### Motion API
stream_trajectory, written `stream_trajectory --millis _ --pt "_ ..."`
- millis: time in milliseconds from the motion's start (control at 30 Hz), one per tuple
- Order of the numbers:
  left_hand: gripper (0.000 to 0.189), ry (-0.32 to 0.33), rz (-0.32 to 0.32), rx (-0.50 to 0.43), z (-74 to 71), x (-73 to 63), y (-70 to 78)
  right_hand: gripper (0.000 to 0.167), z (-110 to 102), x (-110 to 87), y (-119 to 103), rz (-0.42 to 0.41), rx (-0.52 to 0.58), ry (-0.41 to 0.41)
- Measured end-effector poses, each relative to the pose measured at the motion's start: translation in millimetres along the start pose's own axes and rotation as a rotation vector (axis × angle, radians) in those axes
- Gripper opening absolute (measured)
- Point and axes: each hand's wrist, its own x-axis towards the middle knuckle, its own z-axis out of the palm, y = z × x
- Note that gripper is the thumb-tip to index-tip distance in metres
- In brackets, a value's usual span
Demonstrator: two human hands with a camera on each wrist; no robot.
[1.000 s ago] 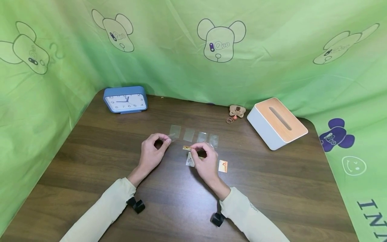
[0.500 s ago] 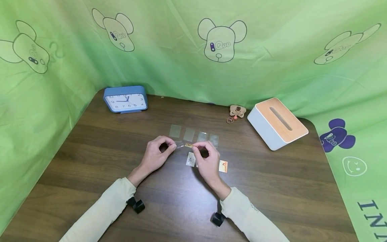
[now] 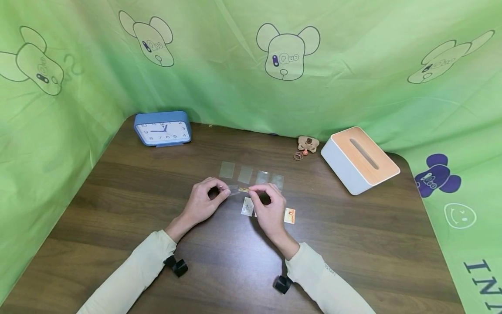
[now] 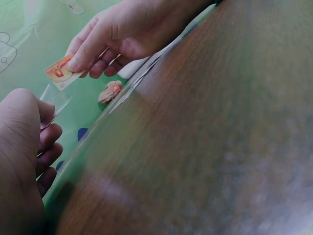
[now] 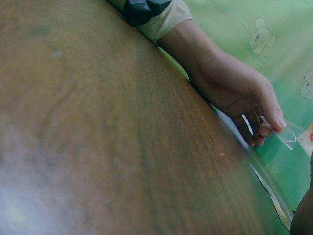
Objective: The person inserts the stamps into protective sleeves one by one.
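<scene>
The right hand (image 3: 268,207) is pinching a small card (image 4: 58,72) narrowly between thumb and finger, while the left hand (image 3: 201,200) is pinching a clear sleeve (image 4: 59,101), its grip just as narrow. Everything is turning on how these two are facing each other: the sleeve's free end is pointing rightward out of the left grip, and the card's free end is sticking out leftward from the right grip, so the card is sitting just beside the sleeve, above the desk (image 3: 219,261). I cannot tell whether their edges are touching. In the head view the card is showing nearly edge-on, its visible length running left to right, roughly in line with the sleeve; the right hand is the nearer one, since it is holding the card. The card is looking thin, flat and stiff, with an orange and red picture, a pale yellow part and a small mark too blurred to read. The sleeve is looking see-through and glossy.
</scene>
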Motion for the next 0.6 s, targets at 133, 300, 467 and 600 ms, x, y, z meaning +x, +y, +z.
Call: stream_trajectory --millis 133,300,467,600 --pt "0.01 0.011 0.031 -0.007 -0.8 0.1 4.8 0.008 0 2.3 -10 -0.041 0.023 0.012" --pt "0.007 0.021 0.044 -0.022 -1.3 0.0 8.0 0.011 -1 3.6 -21 -0.01 0.01 0.008" --pt "0.012 -0.005 0.012 0.0 0.1 -0.3 0.6 0.01 -1 4.2 -23 0.0 0.0 -0.004" --pt "0.012 -0.008 0.02 0.005 0.1 -0.1 -1.2 0.009 -1 4.3 -23 0.01 -0.017 -0.017"
